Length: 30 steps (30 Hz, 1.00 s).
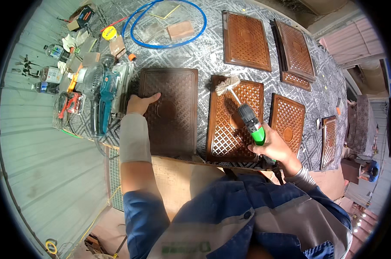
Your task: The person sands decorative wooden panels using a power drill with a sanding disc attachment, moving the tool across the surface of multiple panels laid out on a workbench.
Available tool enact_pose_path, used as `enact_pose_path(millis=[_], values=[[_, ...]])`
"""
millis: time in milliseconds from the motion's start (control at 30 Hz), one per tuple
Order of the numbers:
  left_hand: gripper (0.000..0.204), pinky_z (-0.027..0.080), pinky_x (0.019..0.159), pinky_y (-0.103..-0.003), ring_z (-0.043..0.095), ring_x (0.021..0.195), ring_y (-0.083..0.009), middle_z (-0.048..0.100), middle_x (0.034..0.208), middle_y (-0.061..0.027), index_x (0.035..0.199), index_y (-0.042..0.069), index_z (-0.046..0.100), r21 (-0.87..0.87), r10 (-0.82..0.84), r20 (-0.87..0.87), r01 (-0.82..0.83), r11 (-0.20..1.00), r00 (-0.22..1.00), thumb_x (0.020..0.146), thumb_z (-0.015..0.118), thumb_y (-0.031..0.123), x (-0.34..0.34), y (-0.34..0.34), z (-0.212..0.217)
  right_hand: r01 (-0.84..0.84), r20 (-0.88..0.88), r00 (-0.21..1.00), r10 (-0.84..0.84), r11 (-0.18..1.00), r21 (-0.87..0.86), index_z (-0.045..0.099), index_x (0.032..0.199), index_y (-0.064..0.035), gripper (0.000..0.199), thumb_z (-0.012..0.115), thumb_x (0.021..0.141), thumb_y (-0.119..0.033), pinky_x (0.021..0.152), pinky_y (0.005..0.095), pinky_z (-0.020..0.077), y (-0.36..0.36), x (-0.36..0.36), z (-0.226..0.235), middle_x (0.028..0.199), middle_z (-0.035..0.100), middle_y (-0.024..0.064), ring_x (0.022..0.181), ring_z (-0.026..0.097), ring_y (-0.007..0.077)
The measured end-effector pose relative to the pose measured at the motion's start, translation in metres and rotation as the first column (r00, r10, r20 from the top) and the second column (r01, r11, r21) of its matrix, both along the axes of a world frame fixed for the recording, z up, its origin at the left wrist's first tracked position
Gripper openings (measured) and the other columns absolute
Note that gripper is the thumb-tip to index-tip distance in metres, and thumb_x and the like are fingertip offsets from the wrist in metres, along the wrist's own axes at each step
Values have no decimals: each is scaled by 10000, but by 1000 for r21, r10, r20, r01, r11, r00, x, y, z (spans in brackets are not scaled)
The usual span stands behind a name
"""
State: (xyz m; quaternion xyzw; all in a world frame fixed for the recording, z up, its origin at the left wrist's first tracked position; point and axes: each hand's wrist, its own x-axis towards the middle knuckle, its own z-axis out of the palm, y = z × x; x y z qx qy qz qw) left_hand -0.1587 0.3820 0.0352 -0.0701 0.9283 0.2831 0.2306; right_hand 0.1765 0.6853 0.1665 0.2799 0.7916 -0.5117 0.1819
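Note:
My right hand (273,146) grips a green and black cordless drill (252,123). A pale bristle brush (228,85) is fitted in its chuck, over the top edge of a glossy brown carved wooden panel (230,134). On the left, a darker, duller wooden panel (174,129) with a raised lattice pattern lies flat near the table's front edge. My left hand (142,103) rests on its left edge, thumb stretched over the surface and the other fingers partly hidden at the side. The brush is apart from the dark panel.
More carved panels (247,41) lie at the back and right, some stacked. A blue hose (165,46) loops across the back of the patterned cloth. At the left stand a teal power tool (109,101), a red tool (71,103) and bottles (51,74). A person (370,170) is far right.

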Motion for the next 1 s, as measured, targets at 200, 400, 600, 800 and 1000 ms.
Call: enact_pose_path(millis=[200, 400, 600, 800, 1000], values=[[446, 497, 828, -306, 650, 921, -173, 703, 1055, -92, 1141, -28, 671, 670, 106, 251, -251, 699, 962, 823, 824, 245, 42, -21, 74, -54, -50, 997, 55, 998, 33, 533, 1159, 20, 570, 829, 738, -227, 877, 374, 497, 4, -3, -4, 973, 657, 181, 932, 644, 272], [262, 499, 904, -331, 625, 993, -195, 684, 1089, -71, 1166, -37, 648, 892, 541, -140, -131, 432, 829, 927, 675, 65, 134, -26, 144, 51, -148, 987, -69, 992, -120, 505, 1219, -6, 532, 771, 760, 0, 644, 265, 483, 15, 2, -10, 812, 533, 1, 689, 552, 94], [378, 488, 1028, -325, 580, 1191, -208, 637, 1251, -129, 1328, -22, 556, 693, 408, -188, -174, 700, 893, 978, 630, 101, 262, -26, 29, 82, -124, 987, -101, 985, -150, 477, 1244, 12, 530, 727, 778, 38, 568, 266, 490, 13, -8, -8, 822, 592, 39, 625, 592, 108], [461, 428, 1127, -332, 537, 1257, -222, 577, 1338, -181, 1317, -109, 510, 742, 420, 663, -470, -478, 620, 1039, 551, 257, 258, 49, -5, -12, -151, 988, 14, 1000, 18, 512, 1227, 23, 541, 771, 755, -39, 666, 273, 491, 5, -10, 4, 853, 570, 32, 720, 572, 115], [340, 558, 910, -325, 662, 1078, -237, 655, 1204, -151, 1153, -50, 643, 816, -139, 482, -385, 432, 865, 1002, 621, 254, 239, 62, 51, -23, -180, 984, 15, 999, -45, 522, 1233, 22, 549, 785, 764, -89, 655, 294, 480, 1, -7, -18, 813, 580, 32, 697, 569, 131]])
